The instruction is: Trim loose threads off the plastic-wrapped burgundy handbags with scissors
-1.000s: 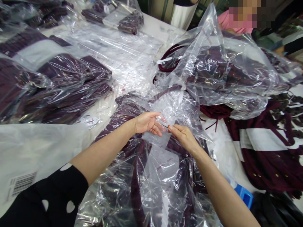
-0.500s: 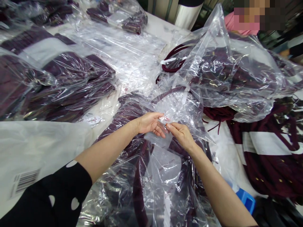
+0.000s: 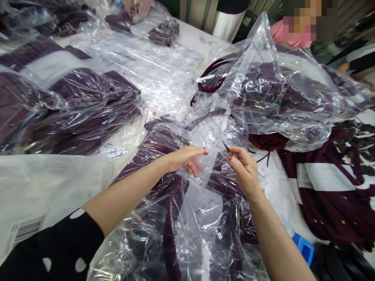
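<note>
My left hand (image 3: 189, 159) is over a clear plastic bag (image 3: 202, 203) with a dark maroon item inside, its fingers apart and nothing visible in them. Just to its right, my right hand (image 3: 242, 166) pinches a small dark pointed tool (image 3: 227, 148), whose tip points up and to the left. The bagged item has a curved maroon strap (image 3: 172, 234) and pale paper beneath the plastic. Whether my left fingers touch the plastic is unclear.
Bagged maroon items lie at the left (image 3: 84, 86) and the upper right (image 3: 281, 89). Unwrapped maroon items (image 3: 331, 203) and a blue object (image 3: 304, 248) are at the right. Other people are beyond the table, one with hands (image 3: 137, 8) on a bag.
My right hand has moved right, away from my left hand, and the dark tool now shows clearly. My left fingers have shifted slightly. Another person's hands have appeared at the top left.
</note>
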Action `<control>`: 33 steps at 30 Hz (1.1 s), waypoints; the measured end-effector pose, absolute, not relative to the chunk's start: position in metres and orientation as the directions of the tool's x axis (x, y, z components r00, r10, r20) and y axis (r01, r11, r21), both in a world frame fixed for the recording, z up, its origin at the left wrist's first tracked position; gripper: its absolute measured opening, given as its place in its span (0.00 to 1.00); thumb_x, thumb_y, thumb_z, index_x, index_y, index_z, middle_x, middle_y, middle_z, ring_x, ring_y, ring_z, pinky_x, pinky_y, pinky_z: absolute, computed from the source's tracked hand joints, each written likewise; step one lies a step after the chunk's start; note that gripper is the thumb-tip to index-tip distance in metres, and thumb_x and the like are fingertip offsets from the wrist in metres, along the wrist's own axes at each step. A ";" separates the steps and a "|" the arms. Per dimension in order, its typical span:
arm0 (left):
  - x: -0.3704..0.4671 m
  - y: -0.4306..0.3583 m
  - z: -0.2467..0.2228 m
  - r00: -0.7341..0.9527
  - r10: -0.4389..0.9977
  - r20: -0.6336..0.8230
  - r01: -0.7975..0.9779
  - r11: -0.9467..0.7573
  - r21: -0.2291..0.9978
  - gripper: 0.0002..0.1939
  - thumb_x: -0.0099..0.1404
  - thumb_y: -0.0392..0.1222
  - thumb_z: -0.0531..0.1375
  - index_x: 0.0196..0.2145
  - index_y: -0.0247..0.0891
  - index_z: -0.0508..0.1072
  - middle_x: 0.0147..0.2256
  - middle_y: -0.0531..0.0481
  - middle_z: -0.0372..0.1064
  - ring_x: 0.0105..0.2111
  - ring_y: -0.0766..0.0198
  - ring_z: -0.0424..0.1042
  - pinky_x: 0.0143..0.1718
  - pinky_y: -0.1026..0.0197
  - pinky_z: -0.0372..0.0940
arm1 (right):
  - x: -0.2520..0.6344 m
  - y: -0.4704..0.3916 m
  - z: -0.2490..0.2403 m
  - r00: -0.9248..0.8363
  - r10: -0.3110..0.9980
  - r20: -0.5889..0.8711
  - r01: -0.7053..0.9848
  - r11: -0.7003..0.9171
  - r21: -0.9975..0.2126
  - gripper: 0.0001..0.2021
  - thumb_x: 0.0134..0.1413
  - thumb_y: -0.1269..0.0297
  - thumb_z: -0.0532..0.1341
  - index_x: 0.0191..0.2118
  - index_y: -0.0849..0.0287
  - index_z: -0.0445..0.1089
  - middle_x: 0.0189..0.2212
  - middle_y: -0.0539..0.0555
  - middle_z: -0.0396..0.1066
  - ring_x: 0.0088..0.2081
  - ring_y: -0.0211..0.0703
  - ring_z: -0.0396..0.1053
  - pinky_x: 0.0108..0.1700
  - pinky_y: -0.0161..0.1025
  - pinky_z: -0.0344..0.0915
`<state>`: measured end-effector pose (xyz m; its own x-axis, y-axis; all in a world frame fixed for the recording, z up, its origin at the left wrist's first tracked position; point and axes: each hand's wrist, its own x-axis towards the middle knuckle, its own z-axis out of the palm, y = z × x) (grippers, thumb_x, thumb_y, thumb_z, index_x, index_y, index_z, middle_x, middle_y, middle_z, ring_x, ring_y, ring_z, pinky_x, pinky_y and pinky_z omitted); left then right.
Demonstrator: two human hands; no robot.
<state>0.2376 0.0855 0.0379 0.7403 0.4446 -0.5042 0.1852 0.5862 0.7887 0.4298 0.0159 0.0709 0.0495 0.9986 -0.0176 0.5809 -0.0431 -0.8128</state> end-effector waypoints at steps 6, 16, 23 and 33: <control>0.245 0.102 0.053 0.502 0.693 -0.517 0.555 0.200 0.808 0.36 0.58 0.39 0.55 0.61 0.36 0.47 0.25 0.49 0.69 0.11 0.71 0.57 0.17 0.66 0.52 | 0.455 0.025 0.036 0.241 0.969 0.057 0.948 -0.222 -0.230 0.18 0.48 0.58 0.57 0.45 0.60 0.67 0.28 0.56 0.70 0.27 0.43 0.64 0.32 0.38 0.55; 0.210 0.194 0.065 -0.078 0.990 0.119 0.754 -0.019 0.656 0.47 0.59 0.40 0.58 0.61 0.24 0.27 0.63 0.29 0.29 0.61 0.48 0.38 0.58 0.47 0.45 | 0.517 0.020 0.074 0.639 0.660 0.395 0.701 -0.287 -0.653 0.15 0.51 0.54 0.54 0.29 0.62 0.68 0.21 0.50 0.63 0.25 0.38 0.59 0.30 0.36 0.55; 0.277 0.177 0.059 0.800 0.556 0.225 0.542 -0.831 0.128 0.38 0.58 0.40 0.58 0.61 0.34 0.44 0.61 0.36 0.45 0.61 0.49 0.42 0.59 0.47 0.38 | 0.451 0.048 0.057 0.400 0.910 0.113 0.860 -0.330 -0.389 0.30 0.47 0.49 0.60 0.54 0.60 0.58 0.29 0.56 0.69 0.30 0.47 0.67 0.33 0.40 0.58; 0.248 0.148 0.062 0.900 0.408 -0.155 0.422 -0.904 0.071 0.11 0.61 0.31 0.49 0.34 0.34 0.70 0.30 0.40 0.69 0.35 0.54 0.67 0.42 0.53 0.55 | 0.500 0.007 0.051 0.602 0.772 0.205 0.696 -0.381 -0.608 0.17 0.56 0.54 0.50 0.38 0.60 0.70 0.27 0.54 0.70 0.29 0.43 0.64 0.33 0.37 0.58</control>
<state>0.2482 0.1478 0.0618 0.8997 0.4080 -0.1551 0.4221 -0.9037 0.0714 0.5005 0.0066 0.0508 0.6018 0.7720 0.2045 0.6960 -0.3814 -0.6084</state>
